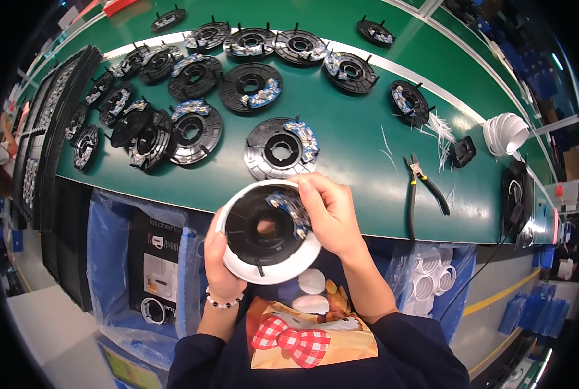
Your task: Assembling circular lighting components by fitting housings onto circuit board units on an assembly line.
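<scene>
Held off the front edge of the green bench is a round white housing [261, 275] with a black disc base [244, 223] set inside it. A blue circuit board [292, 209] curves along the disc's right side. My left hand [221, 259] grips the housing's lower left rim. Around its upper right rim my right hand [331, 211] is closed, thumb over the edge by the board. Just beyond, another black disc with a blue board [263, 152] lies on the bench.
Several black discs [195, 76] with boards cover the bench's left and middle. Pliers [416, 170], cut white cable ties [440, 133] and white rings [506, 133] lie right. Black trays [49, 142] stand far left. Blue bins [104, 259] sit below the bench edge, one holding white rings [425, 285].
</scene>
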### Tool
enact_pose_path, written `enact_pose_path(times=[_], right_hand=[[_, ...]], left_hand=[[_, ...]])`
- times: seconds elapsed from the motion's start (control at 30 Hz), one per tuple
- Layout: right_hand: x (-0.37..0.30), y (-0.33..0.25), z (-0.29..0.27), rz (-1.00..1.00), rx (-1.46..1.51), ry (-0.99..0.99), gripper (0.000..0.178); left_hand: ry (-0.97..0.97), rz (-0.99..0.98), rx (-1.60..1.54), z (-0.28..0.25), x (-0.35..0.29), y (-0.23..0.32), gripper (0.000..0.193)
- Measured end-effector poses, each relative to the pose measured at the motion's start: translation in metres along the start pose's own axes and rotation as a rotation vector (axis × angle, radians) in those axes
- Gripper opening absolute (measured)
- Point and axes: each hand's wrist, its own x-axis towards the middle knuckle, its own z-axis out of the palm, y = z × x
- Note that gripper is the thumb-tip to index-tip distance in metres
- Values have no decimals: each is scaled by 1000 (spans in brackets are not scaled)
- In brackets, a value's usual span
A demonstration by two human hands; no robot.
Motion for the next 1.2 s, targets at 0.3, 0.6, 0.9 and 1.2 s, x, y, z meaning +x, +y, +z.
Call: enact_pose_path(times=[0.3,0.6,0.9,1.2], right_hand=[[-2,14,-4,-89,37,123,35],[0,3,-24,-165,-71,-39,52],[22,-38,-47,-254,-539,-135,28],[34,-35,-55,-216,-510,-188,25]], left_hand=[[205,355,221,28,-5,-28,75],[72,187,-126,34,9,-22,66],[-126,189,465,51,24,-11,67],[-131,173,526,53,32,-10,69]])
